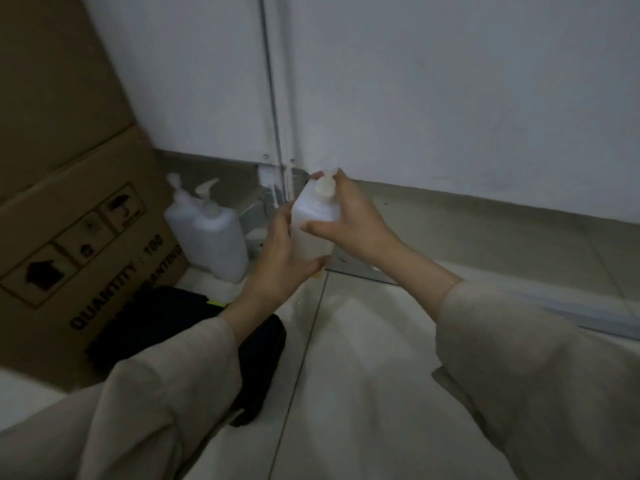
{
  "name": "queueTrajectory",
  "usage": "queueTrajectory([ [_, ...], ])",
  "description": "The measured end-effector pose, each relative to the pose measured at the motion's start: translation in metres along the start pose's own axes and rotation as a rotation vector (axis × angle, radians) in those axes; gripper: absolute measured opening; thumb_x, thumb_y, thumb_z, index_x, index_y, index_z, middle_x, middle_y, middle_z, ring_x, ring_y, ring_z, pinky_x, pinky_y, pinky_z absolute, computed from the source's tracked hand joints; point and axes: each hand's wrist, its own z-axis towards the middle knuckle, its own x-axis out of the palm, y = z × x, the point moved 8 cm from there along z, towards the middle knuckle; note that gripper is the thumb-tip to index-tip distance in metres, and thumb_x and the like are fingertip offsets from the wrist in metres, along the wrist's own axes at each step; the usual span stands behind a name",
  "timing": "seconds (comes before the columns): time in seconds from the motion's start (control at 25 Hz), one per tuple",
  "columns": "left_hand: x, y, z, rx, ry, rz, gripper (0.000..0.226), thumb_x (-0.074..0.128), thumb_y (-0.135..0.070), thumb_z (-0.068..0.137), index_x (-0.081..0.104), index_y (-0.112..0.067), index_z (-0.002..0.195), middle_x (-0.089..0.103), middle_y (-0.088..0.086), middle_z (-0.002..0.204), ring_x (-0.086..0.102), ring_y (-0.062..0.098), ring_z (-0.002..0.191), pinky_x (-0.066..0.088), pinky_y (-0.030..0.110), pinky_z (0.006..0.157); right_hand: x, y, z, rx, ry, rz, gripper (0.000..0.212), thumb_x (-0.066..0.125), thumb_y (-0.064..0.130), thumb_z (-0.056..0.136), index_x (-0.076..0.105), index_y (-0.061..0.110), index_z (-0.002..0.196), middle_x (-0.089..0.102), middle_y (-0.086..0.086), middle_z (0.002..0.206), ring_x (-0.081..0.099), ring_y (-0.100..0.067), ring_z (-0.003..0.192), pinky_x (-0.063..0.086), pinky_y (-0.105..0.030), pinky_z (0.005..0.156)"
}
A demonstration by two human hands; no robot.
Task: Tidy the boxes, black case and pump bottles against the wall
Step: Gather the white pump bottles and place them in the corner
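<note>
Fingers [313, 227] of the right hand [353, 221] are wrapped around the upper body of a white pump bottle [313, 216], with the forefinger raised beside its pump head [325, 184]. The lower part of the same bottle is gripped from the other side by the left hand [280, 261], whose thumb is curled under the base. The bottle is thus held upright by both hands, apparently just above the tiled floor [363, 341], near the skirting at the foot of the wall [450, 81] and not yet set down.

Two further pump bottles [211, 233] are seen standing side by side to the left, close to the wall and just beside the large cardboard box [79, 244], which is placed in the corner. Another box [52, 71] is stacked on top of it. The black case [162, 323] lies on the floor in front of the box, partly hidden by the left sleeve [145, 393]; whether it touches the box cannot be told.

The task is judged to be well advanced: the boxes and two bottles appear placed. What remains is for the held bottle to be stood next to the other two, and perhaps for the case to be pushed closer to the wall.
</note>
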Motion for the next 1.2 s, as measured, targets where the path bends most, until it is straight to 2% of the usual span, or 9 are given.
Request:
queueTrajectory([
  [0.16, -0.016, 0.075, -0.025, -0.162, -0.117, 0.031, 0.066, 0.071, -0.019, 0.077, 0.034, -0.014, 0.132, 0.044, -0.001, 0.124, 0.044, 0.012, 0.113, 0.034, 0.004, 0.081, 0.039, -0.013, 0.038, 0.069, 0.025, -0.024, 0.065, 0.076, 0.016, 0.071, 0.042, 0.01, 0.126, 0.051, -0.008, 0.123, 0.046, -0.016, 0.104, 0.036, -0.021, 0.081],
  [0.28, -0.02, 0.101, -0.027, -0.186, -0.083, 0.156, 0.059, 0.065, -0.021, 0.082, 0.036, -0.012, 0.133, 0.043, 0.007, 0.128, 0.042, 0.016, 0.115, 0.032, 0.02, 0.09, 0.06, -0.025, 0.051, 0.087, 0.048, -0.023, 0.064, 0.077, 0.012, 0.07, 0.043, 0.009, 0.124, 0.052, -0.008, 0.121, 0.047, -0.017, 0.103, 0.033, -0.016, 0.075],
  [0.52, -0.037, 0.123, -0.026, -0.28, -0.19, 0.208, 0.059, 0.065, -0.014, 0.078, 0.036, -0.006, 0.129, 0.038, 0.013, 0.131, 0.037, 0.022, 0.12, 0.038, 0.038, 0.103, 0.121, -0.037, 0.069, 0.059, 0.11, 0.03, 0.07, 0.078, 0.009, 0.067, 0.042, 0.004, 0.126, 0.05, -0.017, 0.129, 0.048, -0.029, 0.118, 0.038, -0.027, 0.087],
  [0.68, -0.045, 0.143, -0.022, -0.46, -0.358, 0.031, 0.077, 0.061, -0.002, 0.078, 0.015, -0.005, 0.14, 0.019, 0.011, 0.141, 0.03, 0.02, 0.126, 0.033, 0.028, 0.103, 0.151, -0.037, 0.083, 0.0, 0.077, -0.012, 0.065, 0.078, 0.011, 0.067, 0.045, 0.004, 0.122, 0.046, -0.018, 0.128, 0.045, -0.031, 0.117, 0.038, -0.027, 0.087],
  [0.76, -0.039, 0.157, -0.014, -0.554, -0.322, -0.132, 0.088, 0.06, -0.003, 0.08, 0.001, -0.007, 0.145, 0.018, 0.009, 0.147, 0.031, 0.02, 0.131, 0.034, 0.029, 0.105, 0.153, -0.039, 0.076, -0.042, 0.037, -0.013, 0.056, 0.075, 0.011, 0.069, 0.047, 0.006, 0.118, 0.047, -0.016, 0.124, 0.046, -0.029, 0.113, 0.036, -0.02, 0.083],
  [0.84, -0.032, 0.168, -0.007, -0.608, -0.268, -0.272, 0.104, 0.062, -0.008, 0.081, -0.02, -0.014, 0.144, 0.017, 0.012, 0.153, 0.031, 0.023, 0.135, 0.033, 0.034, 0.11, 0.152, -0.045, 0.061, -0.083, -0.023, 0.037, 0.058, 0.069, 0.004, 0.072, 0.044, 0.006, 0.124, 0.041, -0.014, 0.128, 0.042, -0.023, 0.119, 0.037, -0.018, 0.093],
  [1.0, -0.02, 0.176, -0.002, -0.725, -0.15, -0.332, 0.114, 0.062, -0.03, 0.084, -0.041, -0.018, 0.132, 0.012, 0.007, 0.157, 0.03, 0.023, 0.137, 0.033, 0.035, 0.111, 0.162, -0.073, 0.039, -0.007, -0.093, 0.164, 0.073, 0.06, -0.001, 0.077, 0.026, 0.016, 0.14, 0.027, -0.012, 0.14, 0.029, -0.011, 0.128, 0.033, -0.029, 0.112],
  [1.12, -0.02, 0.182, 0.003, -0.725, -0.111, -0.321, 0.113, 0.059, -0.029, 0.086, -0.044, -0.015, 0.131, 0.011, 0.007, 0.157, 0.028, 0.02, 0.138, 0.03, 0.026, 0.105, 0.178, -0.092, 0.041, 0.101, -0.002, 0.314, 0.081, 0.057, 0.011, 0.08, 0.01, 0.038, 0.141, 0.023, -0.008, 0.149, 0.03, -0.022, 0.136, 0.038, -0.051, 0.107],
  [1.2, -0.023, 0.182, 0.003, -0.708, -0.09, -0.332, 0.111, 0.059, -0.025, 0.086, -0.042, -0.014, 0.132, 0.016, 0.008, 0.156, 0.031, 0.021, 0.137, 0.031, 0.032, 0.111, 0.179, -0.095, 0.042, 0.115, 0.018, 0.354, 0.079, 0.056, 0.017, 0.08, 0.01, 0.045, 0.136, 0.024, -0.01, 0.15, 0.031, -0.025, 0.137, 0.039, -0.054, 0.106],
])
